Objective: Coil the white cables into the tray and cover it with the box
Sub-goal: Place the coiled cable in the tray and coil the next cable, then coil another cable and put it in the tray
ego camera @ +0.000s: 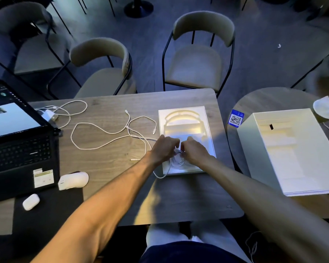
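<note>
Both hands meet over the near end of the white tray (pixel 186 118), which lies flat on the counter (pixel 106 160) so its moulded hollows face up to take the cables. The left hand (pixel 162 149) and the right hand (pixel 195 149) have their fingers pinched on a small coil of white cable (pixel 176 161), apparently holding the loops together so they don't spring apart while being pressed into the round recess (the coil itself is partly hidden under the knuckles). A tail of that cable droops over the tray's near left corner onto the counter. A longer loose cable (pixel 103 137) sprawls to the left of the tray, its plugs lying free, so by my reading the coiling is only partly done. The open box (pixel 285 149) sits well apart on the round side table to the right, hollow side up, parked out of the way until the tray is filled.
</note>
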